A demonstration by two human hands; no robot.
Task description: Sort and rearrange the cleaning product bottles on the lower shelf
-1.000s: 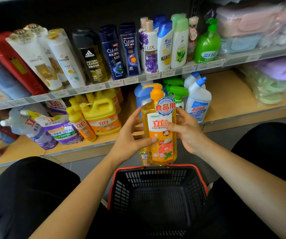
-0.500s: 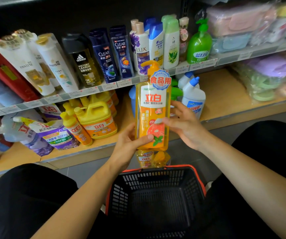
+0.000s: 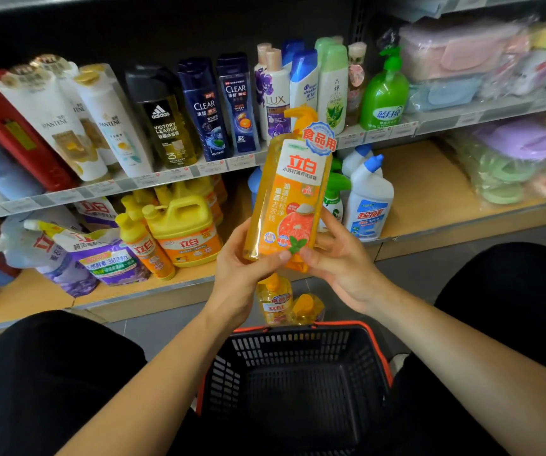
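Our left hand [image 3: 242, 271] and right hand [image 3: 342, 263] both grip the base of the orange dish-soap bottle [image 3: 293, 199], held nearly upright at frame centre before the lower shelf [image 3: 422, 192]. We should steady it and set it beside the yellow jug [image 3: 182, 232] left of centre, label forward.

This is a shop aisle. Above the left hand [image 3: 242, 274], the upper shelf [image 3: 462, 119] carries rows of branded shampoo bottles [image 3: 199, 106] behind a strip of price labels [image 3: 212, 166]. Left of that hand, the lower shelf [image 3: 429, 192] holds several identical yellow detergent jugs [image 3: 182, 232]. Below the right hand [image 3: 344, 268] stands a red-rimmed black shopping basket [image 3: 297, 343].
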